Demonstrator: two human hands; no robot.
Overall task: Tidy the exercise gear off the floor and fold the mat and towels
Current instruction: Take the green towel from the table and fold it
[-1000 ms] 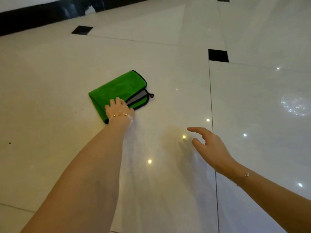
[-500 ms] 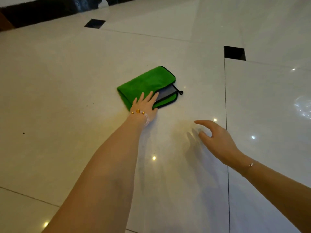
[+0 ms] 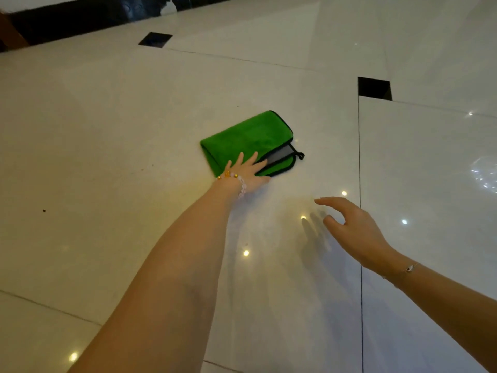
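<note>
The fingers (image 3: 252, 160) of the left hand (image 3: 246, 172) lie straight and spread apart, flat on the near part of the green towel (image 3: 247, 135), resting on its top layer rather than curling round it; the thumb (image 3: 265, 179) points to the right along the towel's near edge, low by the floor, and whether it touches the cloth I cannot tell; a beaded bracelet (image 3: 236, 179) of gold and pale beads sits on that wrist, and the bare forearm runs back to the bottom left of the view.

On the right hand (image 3: 352, 227) the index finger (image 3: 332, 201) and the others are apart and loosely curved, holding nothing; the hand hangs palm down over the floor (image 3: 107, 157), near the towel but clear of it, to its right and closer to the person; a dim shadow of the fingers falls on the tile just beside them; a thin chain bracelet (image 3: 408, 269) circles that wrist.

The towel is folded into a thick oblong with black edging and lies flat on the floor; its folded side is to the left and its open edges to the right, where a grey inner layer (image 3: 279, 154) shows between the green layers; a small black loop (image 3: 301, 156) sticks out from that corner onto the tile.

The floor is glossy pale tile with thin dark joints; one joint runs past the right hand up to a black square inset (image 3: 374, 88); a second inset (image 3: 155, 39) lies farther off to the left; a dark skirting (image 3: 67, 20) crosses the top left; small bright reflections dot the tile.
</note>
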